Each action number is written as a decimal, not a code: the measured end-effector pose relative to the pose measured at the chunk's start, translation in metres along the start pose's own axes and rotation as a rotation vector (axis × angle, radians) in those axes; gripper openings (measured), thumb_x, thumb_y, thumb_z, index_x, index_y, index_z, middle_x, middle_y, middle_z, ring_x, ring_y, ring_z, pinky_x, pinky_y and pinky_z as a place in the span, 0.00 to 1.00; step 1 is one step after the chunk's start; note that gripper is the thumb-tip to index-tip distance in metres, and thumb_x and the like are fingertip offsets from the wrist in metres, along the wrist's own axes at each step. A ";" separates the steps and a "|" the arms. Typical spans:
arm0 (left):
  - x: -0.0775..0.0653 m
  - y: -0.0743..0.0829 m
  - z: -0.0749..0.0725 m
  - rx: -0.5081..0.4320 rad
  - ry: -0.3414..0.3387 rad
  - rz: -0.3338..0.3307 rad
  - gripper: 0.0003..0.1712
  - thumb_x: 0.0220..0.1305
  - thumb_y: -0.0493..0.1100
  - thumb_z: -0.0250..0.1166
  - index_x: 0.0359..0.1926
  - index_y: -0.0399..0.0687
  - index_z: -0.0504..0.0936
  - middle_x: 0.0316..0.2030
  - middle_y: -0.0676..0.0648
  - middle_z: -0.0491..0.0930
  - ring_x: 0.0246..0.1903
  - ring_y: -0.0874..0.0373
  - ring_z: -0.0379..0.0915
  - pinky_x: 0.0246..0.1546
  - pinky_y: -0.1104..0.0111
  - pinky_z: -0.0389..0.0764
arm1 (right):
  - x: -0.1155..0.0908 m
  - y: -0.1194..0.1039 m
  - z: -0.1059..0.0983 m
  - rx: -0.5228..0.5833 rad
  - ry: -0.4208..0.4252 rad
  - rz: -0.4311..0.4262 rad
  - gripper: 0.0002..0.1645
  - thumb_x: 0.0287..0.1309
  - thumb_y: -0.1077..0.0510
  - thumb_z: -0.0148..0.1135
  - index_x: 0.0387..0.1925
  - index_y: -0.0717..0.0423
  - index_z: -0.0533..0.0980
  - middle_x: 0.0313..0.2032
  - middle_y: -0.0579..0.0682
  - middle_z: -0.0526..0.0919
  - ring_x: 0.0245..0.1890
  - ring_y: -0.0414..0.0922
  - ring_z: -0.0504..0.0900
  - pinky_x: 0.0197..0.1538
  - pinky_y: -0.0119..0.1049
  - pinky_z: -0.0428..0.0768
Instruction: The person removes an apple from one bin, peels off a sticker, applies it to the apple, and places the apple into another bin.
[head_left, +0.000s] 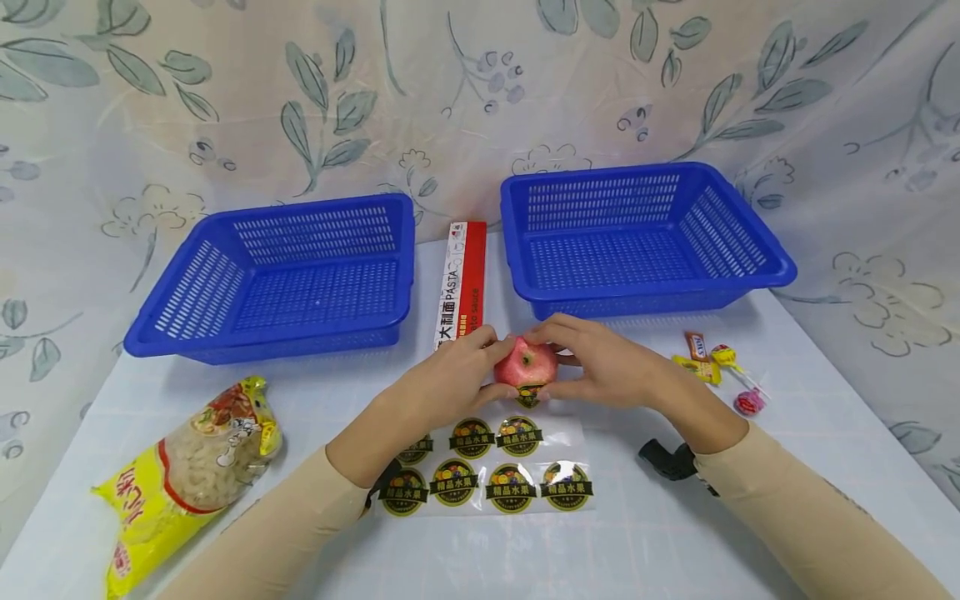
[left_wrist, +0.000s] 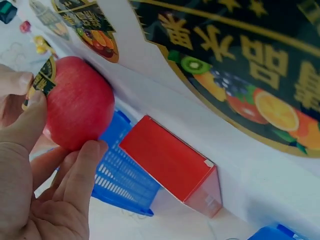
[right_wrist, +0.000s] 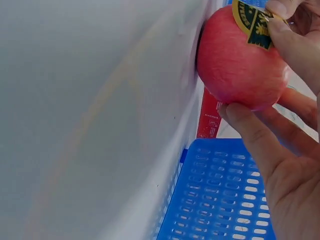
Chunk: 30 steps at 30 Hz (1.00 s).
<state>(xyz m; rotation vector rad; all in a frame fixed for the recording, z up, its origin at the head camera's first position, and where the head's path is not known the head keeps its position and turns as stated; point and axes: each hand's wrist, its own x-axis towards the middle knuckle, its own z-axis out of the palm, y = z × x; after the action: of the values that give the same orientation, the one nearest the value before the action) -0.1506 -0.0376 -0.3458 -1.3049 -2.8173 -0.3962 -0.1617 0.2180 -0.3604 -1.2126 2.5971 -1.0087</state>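
Note:
A pinkish-red apple [head_left: 526,363] sits between my two hands, its stem hollow facing up. A black-and-gold round fruit sticker [right_wrist: 256,22] lies against its near side, partly under the thumbs. My left hand [head_left: 441,377] holds the apple from the left, fingers curled around it and thumb at the sticker [left_wrist: 45,77]. From the other side my right hand [head_left: 611,363] grips it too, with its thumb on the sticker's other edge. Just below the hands is a clear sheet [head_left: 517,457] carrying several more of these stickers, its left part covered by my left arm.
Two blue baskets [head_left: 405,283] [head_left: 517,279] stand at the back. Between them lies a red-and-white pasta box [head_left: 471,275]. A yellow pasta bag [head_left: 187,475] is at left. Small candies [head_left: 697,369] and lollipops [head_left: 748,402] lie at right, beyond my right forearm.

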 end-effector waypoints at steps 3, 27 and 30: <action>0.000 -0.001 0.000 -0.018 -0.012 0.000 0.37 0.69 0.54 0.69 0.69 0.35 0.74 0.44 0.47 0.75 0.35 0.60 0.74 0.39 0.69 0.82 | -0.001 0.001 0.000 0.045 -0.007 0.006 0.39 0.54 0.56 0.80 0.65 0.59 0.73 0.59 0.50 0.76 0.59 0.46 0.79 0.55 0.34 0.84; 0.024 -0.026 -0.014 -0.491 0.076 -0.234 0.30 0.78 0.54 0.56 0.67 0.35 0.75 0.53 0.44 0.86 0.49 0.55 0.85 0.53 0.61 0.84 | -0.007 -0.016 -0.014 -0.101 -0.080 0.072 0.45 0.52 0.42 0.79 0.67 0.53 0.72 0.58 0.43 0.80 0.55 0.40 0.80 0.57 0.42 0.83; 0.029 -0.030 -0.012 -0.528 0.109 -0.300 0.30 0.77 0.54 0.56 0.69 0.37 0.72 0.51 0.45 0.86 0.45 0.56 0.84 0.50 0.60 0.84 | -0.012 -0.022 -0.024 -0.067 -0.088 0.088 0.45 0.52 0.42 0.80 0.68 0.50 0.72 0.59 0.40 0.79 0.55 0.38 0.80 0.55 0.39 0.84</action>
<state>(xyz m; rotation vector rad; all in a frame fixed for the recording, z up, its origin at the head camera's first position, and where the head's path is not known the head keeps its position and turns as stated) -0.1928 -0.0373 -0.3373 -0.8540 -2.9211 -1.2449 -0.1481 0.2288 -0.3304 -1.1190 2.6095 -0.8396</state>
